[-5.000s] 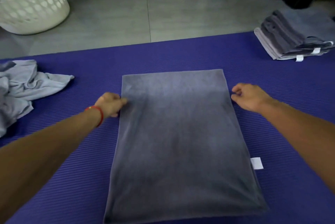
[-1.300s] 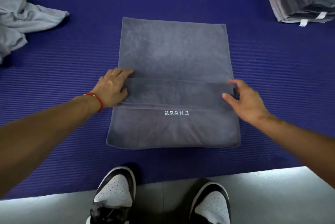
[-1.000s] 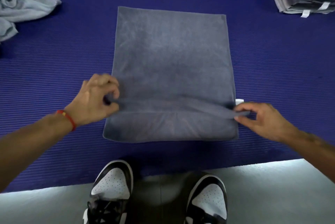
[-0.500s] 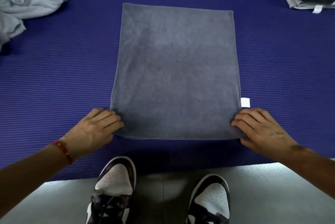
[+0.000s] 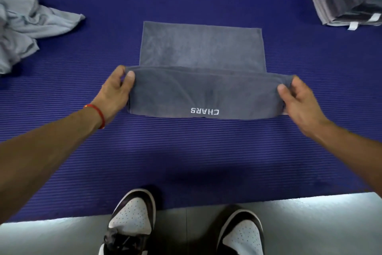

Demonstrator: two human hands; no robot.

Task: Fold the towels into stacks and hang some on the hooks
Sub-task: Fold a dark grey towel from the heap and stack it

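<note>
A dark grey towel (image 5: 201, 48) lies in the middle of the purple mat (image 5: 186, 151). Its near part is lifted off the mat and turned over, so white letters reading CHARS upside down show on the raised flap. My left hand (image 5: 116, 91) pinches the flap's left corner, thumb on top. At the right corner my right hand (image 5: 297, 99) pinches the flap the same way. The far half of the towel rests flat on the mat.
Crumpled light grey towels (image 5: 22, 27) lie at the mat's far left. A stack of folded grey towels (image 5: 349, 0) sits at the far right. My two black and white shoes (image 5: 132, 223) stand on the grey floor at the mat's near edge.
Half a second ago both hands rested at the near corners of the flat towel. Now they have pinched those corners, lifted the near edge and carried it away from me, showing the lettering.
</note>
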